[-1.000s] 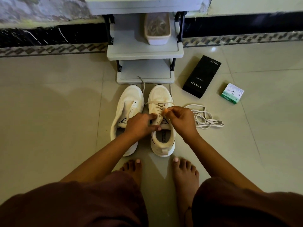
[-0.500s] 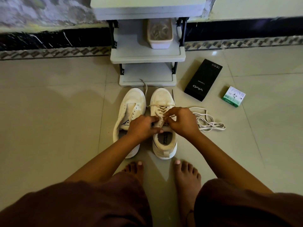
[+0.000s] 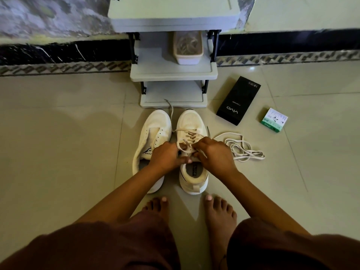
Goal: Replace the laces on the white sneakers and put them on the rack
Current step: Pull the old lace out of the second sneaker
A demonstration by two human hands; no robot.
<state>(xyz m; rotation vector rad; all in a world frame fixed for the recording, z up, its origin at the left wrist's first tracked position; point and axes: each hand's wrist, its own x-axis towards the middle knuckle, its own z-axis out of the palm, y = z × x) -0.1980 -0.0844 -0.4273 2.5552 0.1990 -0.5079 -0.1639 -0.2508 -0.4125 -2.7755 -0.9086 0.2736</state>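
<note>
Both hands work over the tongue of the right sneaker (image 3: 192, 152). Left hand (image 3: 165, 155) has fingers curled at the upper eyelets, apparently pinching the lace (image 3: 188, 134); right hand (image 3: 215, 154) is curled the same way on the other side. Exactly which strand each one holds is hidden behind the knuckles.

Probable reason for the grip: one hand steadies the eyelet row while the other feeds or tightens the lace end. Lacing looks close to the top eyelets, so this shoe seems nearly done.

Layout, clock-wise from the hands:
- right sneaker directly under the hands, toe at 12, heel at 6, standing flat on the floor (image 3: 58, 152). White mesh upper, dark sole line, crossed lace rows visible toward the toe.
- left sneaker (image 3: 153, 133) just beside it at 9, touching or nearly so. Eyelets bare, tongue open, no lace threaded.
- loose lace (image 3: 241, 148) piled at 3, likely staged in reach for the left sneaker.
- rack (image 3: 173, 75) at 12, just beyond the toes, short move once laced. Lower shelf free; a tub (image 3: 188, 48) sits on the middle shelf.
- black box (image 3: 238, 100) and small green-white box (image 3: 274, 119) at 1–2, well apart from the shoes.
</note>
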